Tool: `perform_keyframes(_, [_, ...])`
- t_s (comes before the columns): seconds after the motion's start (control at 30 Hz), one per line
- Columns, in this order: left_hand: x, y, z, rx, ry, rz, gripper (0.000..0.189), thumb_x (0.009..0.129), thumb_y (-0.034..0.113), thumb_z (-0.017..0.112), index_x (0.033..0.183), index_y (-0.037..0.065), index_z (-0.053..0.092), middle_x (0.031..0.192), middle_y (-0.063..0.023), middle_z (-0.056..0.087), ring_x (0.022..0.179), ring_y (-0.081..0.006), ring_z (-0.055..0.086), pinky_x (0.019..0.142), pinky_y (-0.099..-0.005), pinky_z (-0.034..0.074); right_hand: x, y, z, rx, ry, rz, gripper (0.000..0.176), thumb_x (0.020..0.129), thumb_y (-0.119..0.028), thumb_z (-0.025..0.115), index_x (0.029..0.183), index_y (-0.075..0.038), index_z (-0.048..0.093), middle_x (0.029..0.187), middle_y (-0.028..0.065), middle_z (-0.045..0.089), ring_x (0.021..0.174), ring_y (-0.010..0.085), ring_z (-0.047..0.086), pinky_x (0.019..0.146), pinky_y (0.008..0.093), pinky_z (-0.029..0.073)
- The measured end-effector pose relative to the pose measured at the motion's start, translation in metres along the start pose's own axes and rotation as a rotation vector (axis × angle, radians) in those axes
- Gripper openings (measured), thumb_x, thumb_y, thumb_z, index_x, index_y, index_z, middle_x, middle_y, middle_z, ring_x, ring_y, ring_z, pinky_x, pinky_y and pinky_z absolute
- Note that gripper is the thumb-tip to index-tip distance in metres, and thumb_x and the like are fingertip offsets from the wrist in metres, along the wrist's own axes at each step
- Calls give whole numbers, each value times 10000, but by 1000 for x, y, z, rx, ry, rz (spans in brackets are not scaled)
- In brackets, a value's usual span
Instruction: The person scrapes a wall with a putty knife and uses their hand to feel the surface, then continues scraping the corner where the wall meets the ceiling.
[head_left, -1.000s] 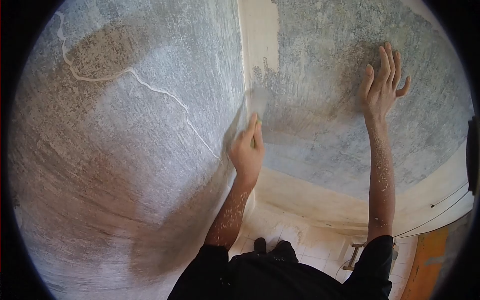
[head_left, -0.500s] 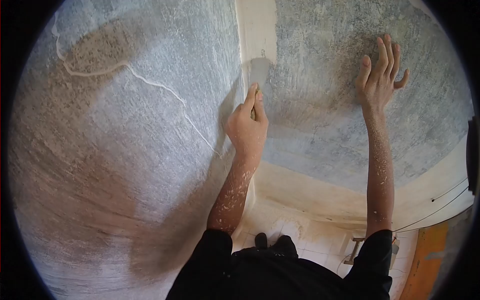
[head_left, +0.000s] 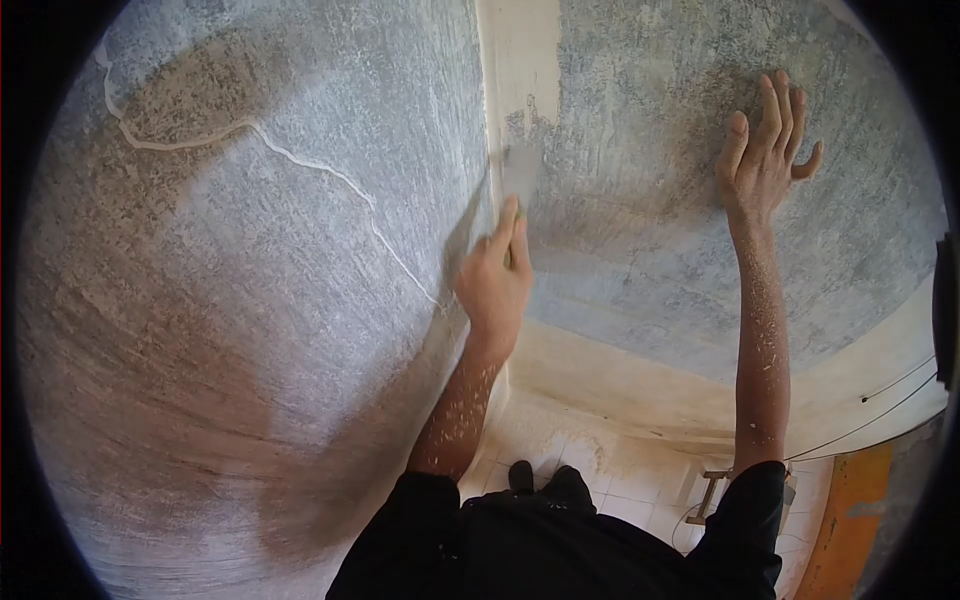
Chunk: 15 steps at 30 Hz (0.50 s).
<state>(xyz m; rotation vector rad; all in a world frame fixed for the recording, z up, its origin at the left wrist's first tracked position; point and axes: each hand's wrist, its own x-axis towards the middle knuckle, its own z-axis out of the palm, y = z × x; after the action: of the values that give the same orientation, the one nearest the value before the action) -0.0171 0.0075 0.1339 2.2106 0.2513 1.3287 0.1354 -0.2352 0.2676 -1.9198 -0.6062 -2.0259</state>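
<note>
My left hand [head_left: 495,285] is closed round the handle of a scraper [head_left: 521,172], index finger stretched along it. The flat grey blade points up and lies close against the right-hand wall [head_left: 640,150], right beside the corner; it is slightly blurred. Above the blade runs a pale bare strip [head_left: 525,60] with a ragged lower edge. To the right, my right hand [head_left: 765,160] rests on the mottled blue-grey wall with its fingers spread and holds nothing. Pale flakes cling to both forearms.
A white filled crack [head_left: 290,158] winds across the left wall [head_left: 220,300]. Below are a tiled floor [head_left: 625,510], my dark shoes [head_left: 560,485] and a small wooden object [head_left: 708,497]. Thin cables [head_left: 880,410] and an orange surface [head_left: 850,510] lie at the lower right.
My left hand and the scraper have moved down along the corner, away from the bare strip's lower edge. My right hand has stayed nearly in place.
</note>
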Motion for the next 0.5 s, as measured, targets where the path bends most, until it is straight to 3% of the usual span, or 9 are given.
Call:
perform_keyframes(0.2, [26, 20, -19, -49, -30, -47, 289, 946, 204, 625, 1209, 96, 677, 749, -124, 697, 589, -138, 628, 569, -289, 471, 3, -2, 4, 1, 23, 6, 521, 1002, -504, 293, 1438, -242, 402, 1518, -20, 367, 1452, 163, 217, 1154, 476, -113])
perform_keyframes(0.3, [6, 2, -18, -6, -147, -126, 293, 947, 210, 624, 1210, 91, 675, 737, -125, 692, 580, -155, 621, 574, -295, 472, 1, -6, 3, 1, 17, 5, 520, 1003, -498, 300, 1441, -235, 400, 1516, -19, 369, 1452, 169, 219, 1157, 476, -101])
perform_keyframes(0.4, [-7, -8, 9, -59, 3, -28, 297, 945, 216, 627, 1209, 89, 675, 725, -118, 684, 563, -161, 601, 576, -305, 473, 2, -4, 1, -13, 14, 7, 519, 1006, -490, 306, 1445, -229, 397, 1517, -22, 367, 1451, 170, 221, 1158, 479, -94])
perform_keyframes(0.5, [31, 24, -7, -107, -11, -93, 294, 940, 212, 633, 1208, 100, 678, 762, -132, 696, 604, -164, 635, 596, -315, 482, 2, -5, 0, 7, 5, -14, 510, 1009, -477, 308, 1448, -231, 393, 1523, -21, 358, 1452, 172, 220, 1159, 481, -90])
